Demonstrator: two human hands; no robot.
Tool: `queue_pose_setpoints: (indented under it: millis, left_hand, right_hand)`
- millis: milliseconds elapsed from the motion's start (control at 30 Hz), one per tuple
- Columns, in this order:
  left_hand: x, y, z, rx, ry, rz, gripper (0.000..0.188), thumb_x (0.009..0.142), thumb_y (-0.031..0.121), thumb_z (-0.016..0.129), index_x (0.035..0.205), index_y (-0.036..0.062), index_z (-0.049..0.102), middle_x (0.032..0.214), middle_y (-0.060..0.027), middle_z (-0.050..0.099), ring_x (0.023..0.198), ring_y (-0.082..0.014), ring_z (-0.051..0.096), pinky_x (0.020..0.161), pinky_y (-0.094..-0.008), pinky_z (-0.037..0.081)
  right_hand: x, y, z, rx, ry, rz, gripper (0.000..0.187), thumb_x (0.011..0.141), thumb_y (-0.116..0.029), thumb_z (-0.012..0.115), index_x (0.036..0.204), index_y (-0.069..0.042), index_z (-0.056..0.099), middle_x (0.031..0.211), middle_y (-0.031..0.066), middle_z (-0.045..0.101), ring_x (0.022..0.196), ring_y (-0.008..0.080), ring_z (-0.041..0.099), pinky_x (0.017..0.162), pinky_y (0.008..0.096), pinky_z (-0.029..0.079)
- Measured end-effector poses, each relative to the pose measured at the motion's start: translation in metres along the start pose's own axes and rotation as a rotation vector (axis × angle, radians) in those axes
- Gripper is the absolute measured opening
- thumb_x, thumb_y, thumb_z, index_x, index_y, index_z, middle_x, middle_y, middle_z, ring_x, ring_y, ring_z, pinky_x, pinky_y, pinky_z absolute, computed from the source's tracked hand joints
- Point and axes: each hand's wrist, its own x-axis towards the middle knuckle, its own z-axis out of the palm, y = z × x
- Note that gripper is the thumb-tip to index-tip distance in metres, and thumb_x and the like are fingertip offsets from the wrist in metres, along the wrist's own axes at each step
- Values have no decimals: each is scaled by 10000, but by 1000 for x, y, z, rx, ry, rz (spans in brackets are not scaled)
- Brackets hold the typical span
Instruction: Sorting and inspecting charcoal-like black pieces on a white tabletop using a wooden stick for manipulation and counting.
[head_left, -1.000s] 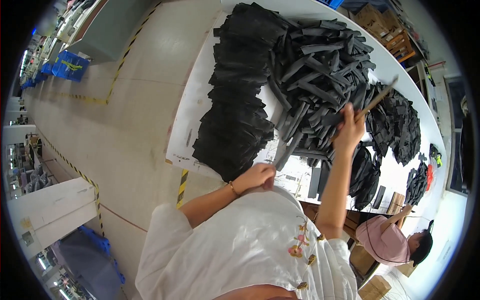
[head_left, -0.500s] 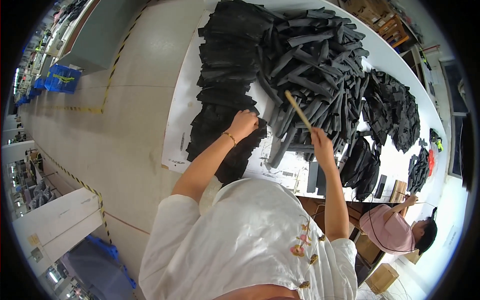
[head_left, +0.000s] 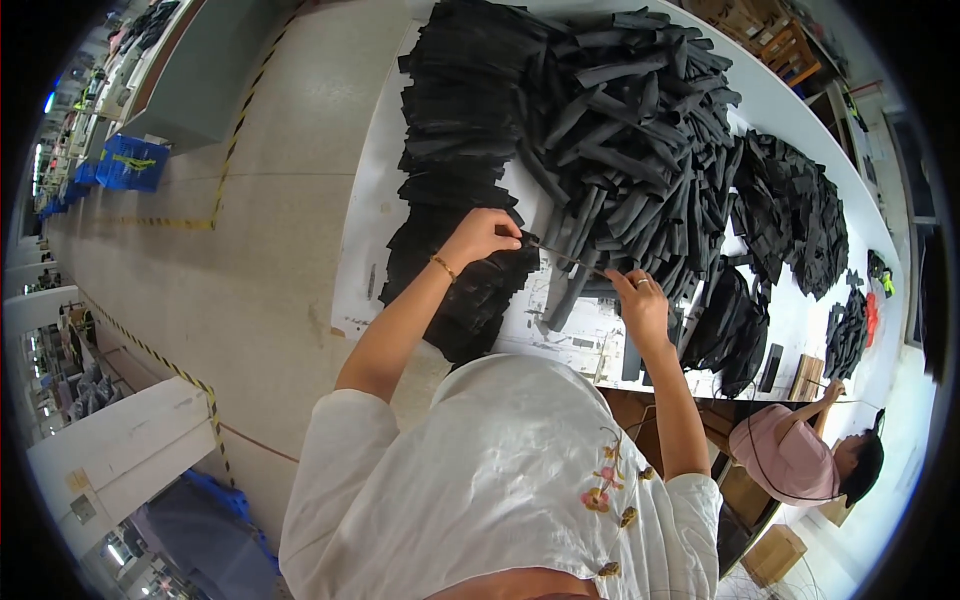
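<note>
My right hand (head_left: 645,308) grips one end of a thin, flat wooden stick (head_left: 575,260), which now shows nearly edge-on. The stick reaches left towards my left hand (head_left: 482,238). Between the left thumb and fingers is the end of a small black fabric strip (head_left: 530,239), at the stick's far tip; whether the tip is inside the strip I cannot tell. Under the left hand lies a long row of overlapping flat black strips (head_left: 455,150). Beyond my right hand spreads a loose heap of dark grey fabric strips (head_left: 640,150), some rolled like tubes.
The white table (head_left: 365,220) also bears another black heap (head_left: 790,215) and a black plastic bag (head_left: 728,335) on the right. A person in pink (head_left: 785,455) works at the table's right end. A blue crate (head_left: 132,163) stands on the floor, far left.
The stick has swung down from pointing up and away to lying towards my left hand. My left hand has lifted slightly from the row, with a black strip in its fingers.
</note>
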Motion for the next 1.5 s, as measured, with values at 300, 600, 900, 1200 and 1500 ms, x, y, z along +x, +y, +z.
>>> queue_pose_setpoints:
  millis: [300, 600, 900, 1200, 1500]
  left_hand:
    - [-8, -3, 0, -9, 28, 36, 167, 703, 94, 752, 840, 15, 701, 827, -80, 668, 762, -190, 642, 707, -280, 496]
    - [-9, 8, 22, 1, -9, 144, 185, 726, 150, 728, 860, 25, 707, 803, -99, 664, 743, -226, 643, 676, -303, 493]
    - [-51, 93, 8, -229, 876, 379, 465, 751, 150, 728, 1174, 72, 551, 1185, -133, 516, 983, -274, 580, 917, -420, 437]
    - [-46, 59, 70, -1647, 595, -206, 249, 887, 196, 643, 1024, -11, 611, 834, -99, 648, 829, -239, 653, 800, -354, 528]
    - [-33, 48, 39, -1547, 734, -182, 215, 868, 205, 670, 942, 6, 631, 772, -85, 634, 666, -196, 615, 624, -324, 524]
  right_hand:
    - [13, -13, -4, 23, -45, -20, 274, 751, -25, 595, 997, -117, 674, 736, 60, 526, 671, 236, 572, 593, 352, 482]
    - [18, -26, 17, 285, -119, -25, 267, 783, 11, 565, 1029, -57, 645, 801, 132, 573, 725, 311, 587, 640, 395, 492]
    - [7, -70, 62, 1127, -326, 535, 182, 902, -98, 562, 1043, 16, 582, 730, 57, 615, 578, 126, 554, 530, 272, 448]
    - [28, -117, 84, 785, 78, 234, 284, 906, -28, 483, 1188, 11, 481, 666, 140, 588, 543, 241, 593, 511, 341, 463]
    - [-7, -119, 46, 719, -263, 403, 135, 910, -85, 530, 813, 8, 535, 543, 181, 546, 478, 316, 578, 441, 398, 426]
